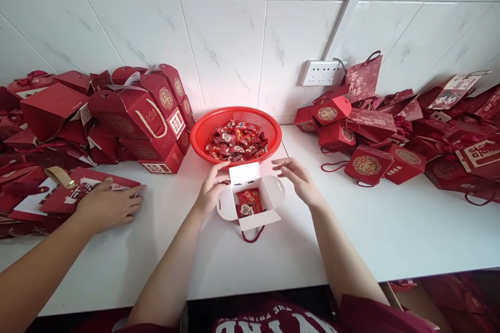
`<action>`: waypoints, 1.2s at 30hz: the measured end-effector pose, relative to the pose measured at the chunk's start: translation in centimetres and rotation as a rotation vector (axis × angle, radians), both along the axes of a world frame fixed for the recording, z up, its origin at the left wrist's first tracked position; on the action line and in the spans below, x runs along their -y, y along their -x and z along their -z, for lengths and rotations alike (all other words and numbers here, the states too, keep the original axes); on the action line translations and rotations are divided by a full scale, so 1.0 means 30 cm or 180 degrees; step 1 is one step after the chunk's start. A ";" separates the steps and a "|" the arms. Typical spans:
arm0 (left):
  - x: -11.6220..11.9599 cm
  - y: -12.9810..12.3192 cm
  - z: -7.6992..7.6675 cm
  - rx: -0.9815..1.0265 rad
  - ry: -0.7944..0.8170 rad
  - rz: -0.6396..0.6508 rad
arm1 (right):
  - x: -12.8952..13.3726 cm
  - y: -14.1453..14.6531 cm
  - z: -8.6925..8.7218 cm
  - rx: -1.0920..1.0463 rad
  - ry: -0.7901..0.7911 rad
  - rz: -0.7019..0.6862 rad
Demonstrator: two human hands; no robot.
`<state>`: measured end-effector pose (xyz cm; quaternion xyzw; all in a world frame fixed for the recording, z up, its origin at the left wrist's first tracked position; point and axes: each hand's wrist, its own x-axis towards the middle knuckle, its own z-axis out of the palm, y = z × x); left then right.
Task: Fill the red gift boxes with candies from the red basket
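Observation:
An opened box (269, 199) with white inner flaps stands on the white table in front of me, with a few red packets (249, 203) inside and a dark red cord handle (253, 235) at its near side. At the box's upper left, my left hand (213, 187) has its fingers bent beside the flap. My right hand (296, 181) is off the box's upper right, its fingers apart and nothing in them. Just behind the box sits a red plastic basket (275, 138) holding many small wrapped candies (236, 141).
Another person's hand (107, 207) rests on a red box (84, 187) at the left. Red gift boxes (125, 119) are piled at the left, and more (369, 165) at the right. A power strip (323, 73) is on the tiled wall. An open carton (417, 302) stands below the table's right edge.

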<state>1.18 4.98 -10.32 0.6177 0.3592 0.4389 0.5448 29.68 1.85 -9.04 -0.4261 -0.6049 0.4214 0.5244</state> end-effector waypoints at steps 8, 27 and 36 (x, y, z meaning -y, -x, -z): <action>-0.015 0.005 0.011 0.0226 -0.0098 0.0321 | 0.097 -0.035 0.105 0.0701 0.0248 -0.1358; -0.045 0.070 -0.017 -0.0406 0.0786 0.1661 | 0.129 0.143 0.086 0.0611 -0.0136 -0.0061; -0.065 0.146 -0.010 -0.0200 0.0882 0.2615 | 0.126 0.104 0.087 0.0827 -0.0767 -0.0721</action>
